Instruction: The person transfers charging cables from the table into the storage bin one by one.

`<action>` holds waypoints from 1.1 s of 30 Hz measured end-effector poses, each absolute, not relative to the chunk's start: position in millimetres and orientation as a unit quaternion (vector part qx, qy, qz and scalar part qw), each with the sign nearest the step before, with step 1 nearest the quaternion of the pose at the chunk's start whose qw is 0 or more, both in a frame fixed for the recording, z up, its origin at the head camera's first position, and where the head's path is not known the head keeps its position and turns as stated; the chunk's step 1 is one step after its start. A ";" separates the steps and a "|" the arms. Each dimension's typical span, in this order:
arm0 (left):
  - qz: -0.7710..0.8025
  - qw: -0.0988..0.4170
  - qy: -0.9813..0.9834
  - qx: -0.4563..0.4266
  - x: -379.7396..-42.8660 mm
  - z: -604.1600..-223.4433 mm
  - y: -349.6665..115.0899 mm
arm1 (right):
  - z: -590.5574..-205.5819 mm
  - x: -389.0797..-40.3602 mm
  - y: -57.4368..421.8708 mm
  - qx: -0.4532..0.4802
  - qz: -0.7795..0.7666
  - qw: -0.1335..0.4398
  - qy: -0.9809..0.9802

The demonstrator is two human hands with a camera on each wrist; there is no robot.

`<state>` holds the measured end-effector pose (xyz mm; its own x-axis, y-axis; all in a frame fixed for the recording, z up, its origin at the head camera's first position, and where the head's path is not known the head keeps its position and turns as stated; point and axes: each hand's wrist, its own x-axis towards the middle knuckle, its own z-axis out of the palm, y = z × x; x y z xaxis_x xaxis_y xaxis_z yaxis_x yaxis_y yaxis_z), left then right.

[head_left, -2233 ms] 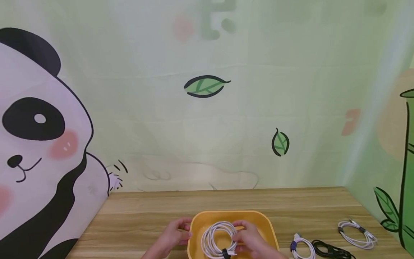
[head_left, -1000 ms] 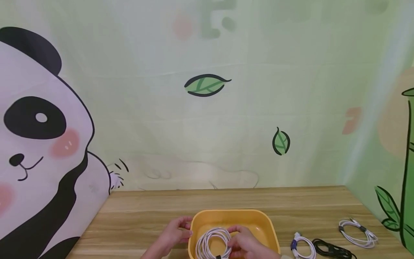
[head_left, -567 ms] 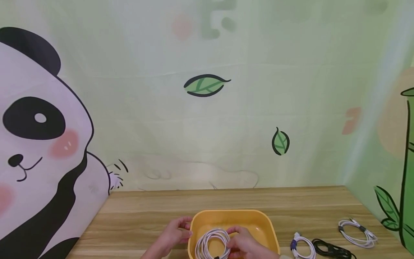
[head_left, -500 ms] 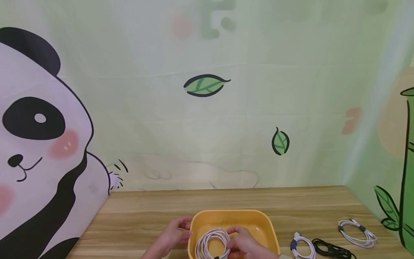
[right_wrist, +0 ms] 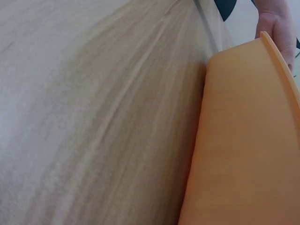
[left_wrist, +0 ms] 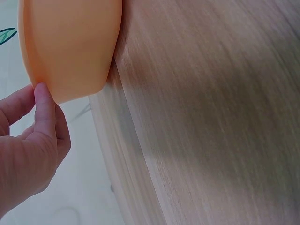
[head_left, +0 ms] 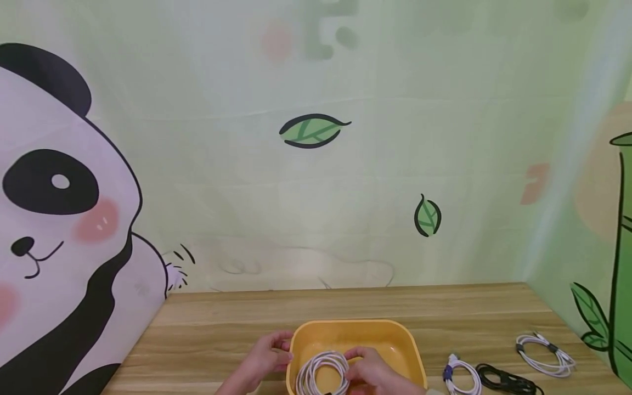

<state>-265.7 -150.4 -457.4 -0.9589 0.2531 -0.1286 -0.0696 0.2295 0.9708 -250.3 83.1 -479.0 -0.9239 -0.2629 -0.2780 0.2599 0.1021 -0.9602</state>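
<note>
A yellow plastic bin [head_left: 353, 327] sits at the front of the wooden table, its near side cut off by the frame. My left hand [head_left: 266, 355] pinches the bin's left rim; in the left wrist view the thumb [left_wrist: 43, 96] lies against the outer wall. Inside the bin's left part is a coiled white cable [head_left: 310, 373], with a bit of dark strap at the frame's bottom edge. My right hand [head_left: 372, 373] reaches into the bin and pinches the coil's right side. Its fingertips are partly hidden, and the right wrist view shows mainly the bin's outer wall [right_wrist: 243, 140].
Right of the bin lie a white cable with a blue strap [head_left: 464, 376], a black bundled cable [head_left: 508, 381] and, farther back, another coiled white cable [head_left: 545, 356]. A printed cloth backdrop [head_left: 345, 192] rises behind the wooden table [head_left: 222, 312].
The coiled cable has moved down and a little left in the bin with my right hand, mostly over one second ago. My left hand stays at the rim.
</note>
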 end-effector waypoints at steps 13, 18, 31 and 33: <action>0.620 0.130 0.772 0.057 -265.5 -458.0 -149.7 | -469.2 -250.2 100.3 -0.006 -0.670 0.266 0.693; 0.620 0.131 0.771 0.055 -265.1 -456.8 -149.4 | -460.7 -249.4 108.7 0.013 -0.655 0.260 0.709; 0.616 0.133 0.775 0.048 -265.4 -456.3 -148.2 | -450.0 -254.9 119.0 -0.019 -0.659 0.255 0.708; 0.616 0.134 0.775 0.048 -265.8 -456.2 -148.3 | -446.3 -254.9 120.3 -0.020 -0.658 0.258 0.707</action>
<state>-265.8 -148.3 -456.2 -0.9593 0.2402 -0.1487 -0.0907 0.2364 0.9674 -254.9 120.3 -446.3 -0.8659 -0.3680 -0.3388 0.3118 0.1324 -0.9409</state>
